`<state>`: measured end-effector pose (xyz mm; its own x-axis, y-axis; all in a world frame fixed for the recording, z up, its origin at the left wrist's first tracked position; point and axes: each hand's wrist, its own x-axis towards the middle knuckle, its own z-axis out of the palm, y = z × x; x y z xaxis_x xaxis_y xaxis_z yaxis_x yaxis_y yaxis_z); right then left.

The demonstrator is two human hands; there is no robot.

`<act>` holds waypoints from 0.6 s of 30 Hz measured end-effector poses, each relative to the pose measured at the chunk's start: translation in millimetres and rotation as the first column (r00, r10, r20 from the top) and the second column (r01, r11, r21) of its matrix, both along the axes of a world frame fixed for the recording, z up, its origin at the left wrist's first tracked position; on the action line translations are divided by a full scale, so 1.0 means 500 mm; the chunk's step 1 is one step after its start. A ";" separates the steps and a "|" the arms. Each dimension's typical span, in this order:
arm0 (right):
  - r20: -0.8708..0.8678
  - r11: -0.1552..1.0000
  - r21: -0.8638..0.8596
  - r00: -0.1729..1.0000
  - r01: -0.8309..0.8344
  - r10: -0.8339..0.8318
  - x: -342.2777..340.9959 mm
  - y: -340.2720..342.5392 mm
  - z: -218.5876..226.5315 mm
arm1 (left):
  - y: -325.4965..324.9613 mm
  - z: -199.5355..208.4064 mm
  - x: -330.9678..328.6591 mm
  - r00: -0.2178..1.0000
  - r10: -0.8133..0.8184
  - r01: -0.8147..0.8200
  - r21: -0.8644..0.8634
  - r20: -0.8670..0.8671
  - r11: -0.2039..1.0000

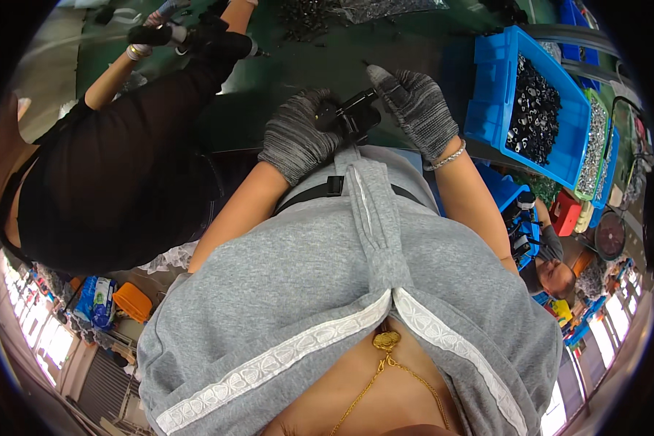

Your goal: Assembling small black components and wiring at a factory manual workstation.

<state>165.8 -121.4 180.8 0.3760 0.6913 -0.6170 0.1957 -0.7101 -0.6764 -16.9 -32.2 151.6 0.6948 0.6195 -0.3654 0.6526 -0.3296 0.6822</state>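
My left hand (298, 134) grips the black part (357, 116), just left of my half-curled right hand (423, 109), whose hold I cannot tell. Likely mid-handling; next calls for a steady left grip.

No legible txt, nos. or signs — markings on blue/white pkg (104, 302) too small.

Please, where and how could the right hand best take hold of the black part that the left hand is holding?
Probably by the end of the black part that projects to the right, with the right hand coming from the right side. The left hand covers the left end, and the bar-like upper portion slants up toward the right, so a pinch across it seems suitable.
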 end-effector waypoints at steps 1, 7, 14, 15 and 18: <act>-0.001 1.000 0.003 1.000 -0.004 0.004 -0.006 0.006 0.001 | 0.004 0.005 -0.002 1.000 0.004 -0.004 0.003 -0.001 1.000; 0.313 0.826 0.551 0.947 -0.118 -0.073 -0.050 0.004 -0.065 | 0.014 0.011 -0.003 1.000 0.016 -0.015 -0.135 0.005 0.991; -0.642 0.688 0.589 0.763 0.424 0.079 -0.047 0.000 -0.044 | 0.032 -0.025 0.004 0.992 0.090 -0.039 -0.464 0.090 0.885; -0.662 0.687 0.580 0.745 0.437 0.085 -0.043 -0.004 -0.045 | 0.035 -0.027 0.005 0.982 0.078 0.018 -0.499 0.170 0.867; -0.091 0.753 0.658 0.994 0.012 0.063 -0.005 -0.019 -0.067 | 0.046 -0.005 0.015 0.985 -0.018 0.096 -0.459 0.171 0.883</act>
<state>163.3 -131.0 147.3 0.3144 0.9484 -0.0406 0.1117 -0.0795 -0.9906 -9.3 -9.1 149.1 0.7959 0.3634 -0.4843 0.5141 0.0169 0.8576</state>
